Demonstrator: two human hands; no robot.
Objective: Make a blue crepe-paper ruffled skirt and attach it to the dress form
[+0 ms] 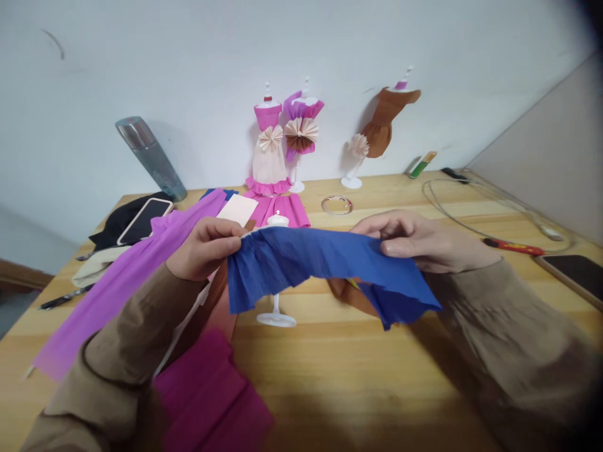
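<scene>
A strip of blue crepe paper is stretched between my hands above the table. My left hand pinches its left end, where the top edge is gathered into small pleats and shows a thin white line. My right hand grips the strip further right, thumb in front. Past that thumb the loose end hangs down and folds back. Behind the strip stands a small white mannequin stand; the paper hides its middle, leaving the top and round base in sight.
Miniature mannequins in pink, purple and brown paper dresses stand by the wall. Purple paper and magenta paper lie left. A bottle, phone, tape roll, cable and red-handled tool surround the work area.
</scene>
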